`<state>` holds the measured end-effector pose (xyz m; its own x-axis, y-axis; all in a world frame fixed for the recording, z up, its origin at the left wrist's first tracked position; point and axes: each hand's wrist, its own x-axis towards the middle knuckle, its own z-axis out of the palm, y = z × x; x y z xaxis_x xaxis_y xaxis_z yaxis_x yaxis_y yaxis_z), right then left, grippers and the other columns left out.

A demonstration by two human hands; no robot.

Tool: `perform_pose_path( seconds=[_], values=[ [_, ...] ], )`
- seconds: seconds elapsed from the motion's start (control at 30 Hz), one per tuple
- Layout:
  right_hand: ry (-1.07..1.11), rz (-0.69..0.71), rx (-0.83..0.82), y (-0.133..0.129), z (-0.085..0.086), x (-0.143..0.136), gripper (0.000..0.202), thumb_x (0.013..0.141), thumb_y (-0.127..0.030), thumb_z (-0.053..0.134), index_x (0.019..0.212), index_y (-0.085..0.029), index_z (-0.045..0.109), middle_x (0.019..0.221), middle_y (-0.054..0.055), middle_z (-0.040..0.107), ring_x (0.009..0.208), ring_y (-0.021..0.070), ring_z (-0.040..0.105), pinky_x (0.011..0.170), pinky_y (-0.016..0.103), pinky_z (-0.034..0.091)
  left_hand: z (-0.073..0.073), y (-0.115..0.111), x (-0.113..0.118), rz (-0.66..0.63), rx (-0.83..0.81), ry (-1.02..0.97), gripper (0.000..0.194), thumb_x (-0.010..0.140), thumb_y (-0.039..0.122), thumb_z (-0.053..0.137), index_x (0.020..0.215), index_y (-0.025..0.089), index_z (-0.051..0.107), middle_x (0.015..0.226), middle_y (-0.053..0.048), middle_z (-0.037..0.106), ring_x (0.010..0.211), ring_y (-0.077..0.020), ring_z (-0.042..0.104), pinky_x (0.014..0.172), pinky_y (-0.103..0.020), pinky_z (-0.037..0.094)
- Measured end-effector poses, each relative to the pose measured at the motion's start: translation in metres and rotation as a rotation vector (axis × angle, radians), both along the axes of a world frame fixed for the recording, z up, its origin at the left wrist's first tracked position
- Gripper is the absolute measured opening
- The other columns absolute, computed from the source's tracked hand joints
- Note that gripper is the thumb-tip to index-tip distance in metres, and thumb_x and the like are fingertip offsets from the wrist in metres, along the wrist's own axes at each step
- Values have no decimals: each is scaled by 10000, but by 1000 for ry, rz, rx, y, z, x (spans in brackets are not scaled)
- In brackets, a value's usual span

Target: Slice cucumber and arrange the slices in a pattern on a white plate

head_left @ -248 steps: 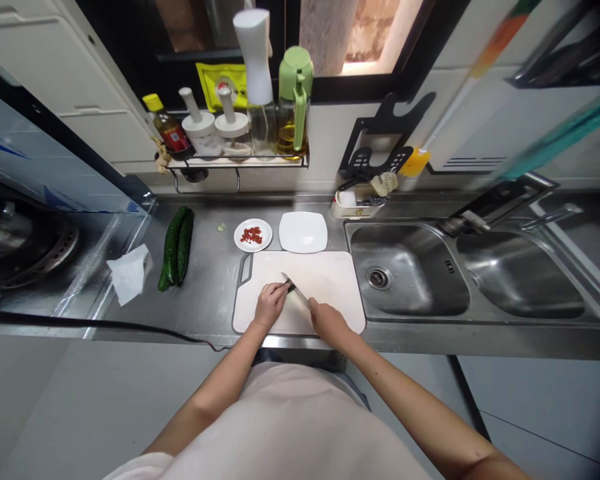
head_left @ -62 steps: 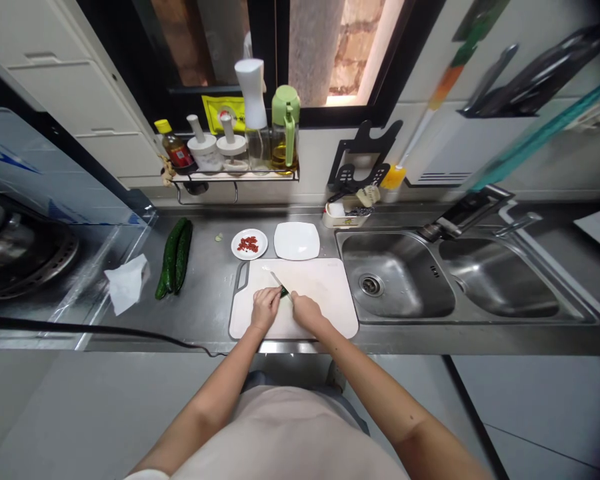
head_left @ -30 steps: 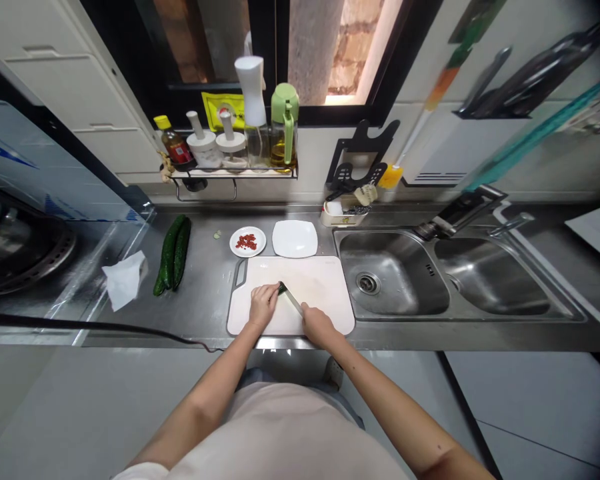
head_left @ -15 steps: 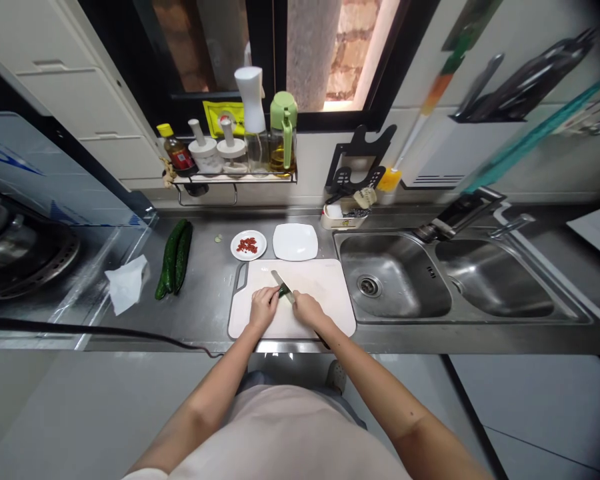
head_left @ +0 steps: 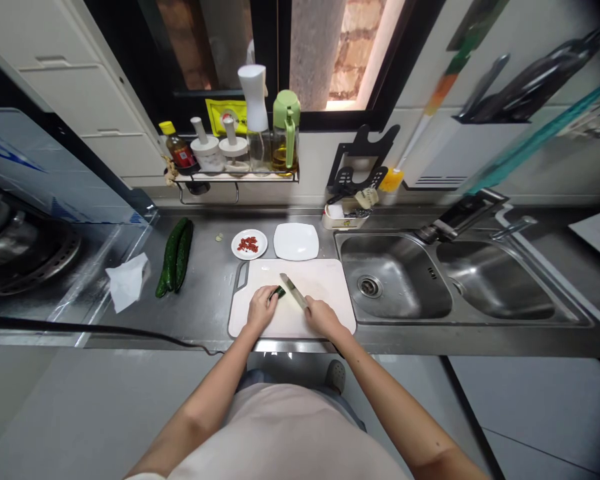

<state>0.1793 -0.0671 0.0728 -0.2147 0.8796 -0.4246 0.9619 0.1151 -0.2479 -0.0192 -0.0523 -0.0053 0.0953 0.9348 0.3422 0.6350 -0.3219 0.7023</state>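
Observation:
On the white cutting board [head_left: 325, 280], my left hand [head_left: 261, 307] grips a short dark green cucumber piece [head_left: 279, 292], whose end sticks out past the fingers. My right hand [head_left: 321, 315] is wrapped round the handle of a knife [head_left: 293, 291]. The blade points up and to the left, a small gap to the right of the cucumber piece. Behind the board stand a small white plate [head_left: 235, 245] with chopped red bits [head_left: 248, 245] and a bare white square plate [head_left: 296, 241].
Two whole cucumbers [head_left: 175, 257] and a crumpled white tissue [head_left: 129, 282] lie on the steel counter at the left. A double sink [head_left: 395, 280] is on the right. Bottles [head_left: 285, 133] and jars stand on a rack [head_left: 235, 177] under the window.
The knife and my right hand have moved right, away from the cucumber piece. My left hand has shifted slightly left with the piece.

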Motion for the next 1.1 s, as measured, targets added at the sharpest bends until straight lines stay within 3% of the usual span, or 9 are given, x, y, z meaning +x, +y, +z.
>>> perform_pose_path(
  seconds=[0.2, 0.4, 0.63, 0.83, 1.1],
  values=[
    [-111, 23, 61, -6, 9, 3, 307, 910, -139, 337, 1163, -207, 497, 998, 90, 633, 876, 184, 612, 695, 264, 353, 3, 1, 1, 156, -56, -114, 268, 899, 298, 474, 1102, 193, 614, 1057, -83, 634, 983, -180, 589, 902, -331, 472],
    [-226, 60, 194, -6, 12, 0, 351, 911, -115, 342, 1184, -248, 519, 1035, 82, 577, 880, 173, 581, 723, 275, 337, 15, 8, 3, 276, -90, -224, 306, 918, 342, 433, 1124, 196, 607, 1099, -90, 627, 1047, -188, 578, 915, -331, 466],
    [-219, 79, 329, -7, 2, 2, 349, 920, -155, 381, 1217, -260, 533, 1073, 85, 562, 871, 174, 525, 745, 296, 298, 35, 13, 4, 172, -89, -111, 269, 903, 349, 468, 1052, 217, 649, 1073, -69, 638, 1047, -190, 571, 943, -344, 444],
    [-190, 96, 478, -8, 1, 6, 333, 932, -201, 394, 1218, -260, 553, 1064, 89, 571, 817, 174, 481, 725, 305, 269, 49, 17, 8, 89, -203, 98, 248, 847, 392, 557, 1007, 259, 692, 1116, -48, 639, 1086, -219, 547, 992, -397, 383],
    [-165, 115, 539, -9, 3, 8, 325, 935, -212, 397, 1213, -252, 560, 1071, 89, 571, 803, 174, 446, 718, 301, 252, 55, 20, 12, 23, -259, 135, 228, 811, 380, 598, 976, 264, 703, 1096, -40, 649, 1061, -214, 554, 994, -393, 364]
  ],
)
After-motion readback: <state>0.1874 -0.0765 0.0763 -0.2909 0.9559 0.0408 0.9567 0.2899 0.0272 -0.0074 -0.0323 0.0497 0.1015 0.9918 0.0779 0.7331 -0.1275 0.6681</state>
